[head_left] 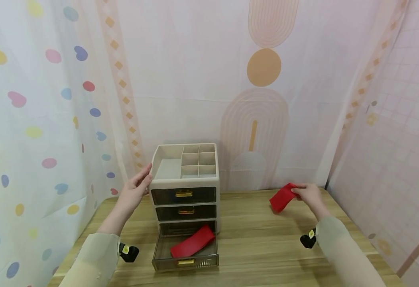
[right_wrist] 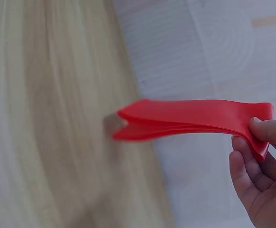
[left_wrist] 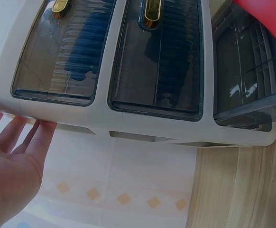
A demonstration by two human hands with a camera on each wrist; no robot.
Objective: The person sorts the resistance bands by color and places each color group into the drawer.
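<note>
Right hand is pinching a floppy red band near the tabletop's far right corner, left hand is resting flat-fingered against the drawer unit: the band's loose end is risking snagging the open bottom drawer's rim.

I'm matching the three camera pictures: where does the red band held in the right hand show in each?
Head: the held red band is at right, above the table, pinched by the right hand.
Left wrist: not in it.
Right wrist: centre, running rightward to the fingers.
Shared landmark: the wooden table top, also in the left wrist view.
</note>
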